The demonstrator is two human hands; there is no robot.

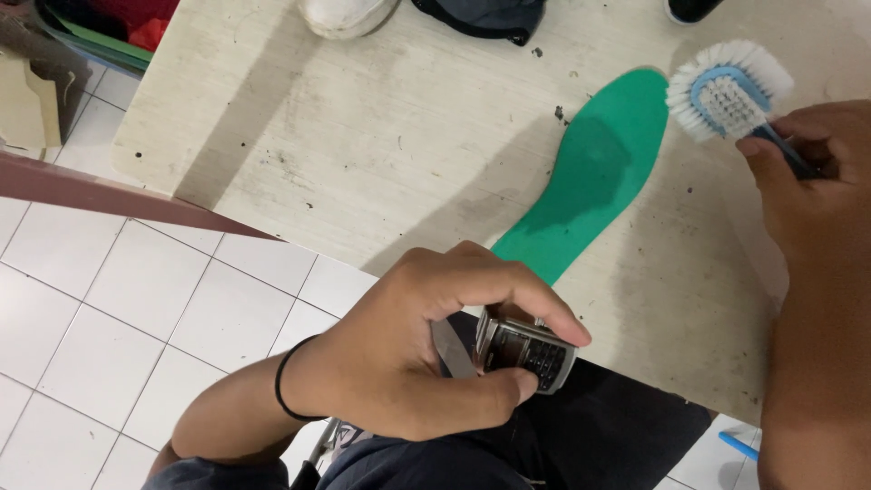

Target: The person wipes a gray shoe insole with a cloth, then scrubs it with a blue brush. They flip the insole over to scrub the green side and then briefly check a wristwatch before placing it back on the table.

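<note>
Counter [363, 136]: scuffed, bears green insole [590, 172]
Left hand [417, 363]: my fingers wrapped round small phone [526, 349] (keypad up)
Right hand [807, 172]: gripping brush [730, 91]

The worktop [363, 136] is pale and scratched, with dark specks. A green insole [590, 177] lies flat on it. A white shoe [347, 14] sits at its far edge.

both hands curled closed: left [426, 349] low, right [812, 172] raised, perhaps tilted.
</note>
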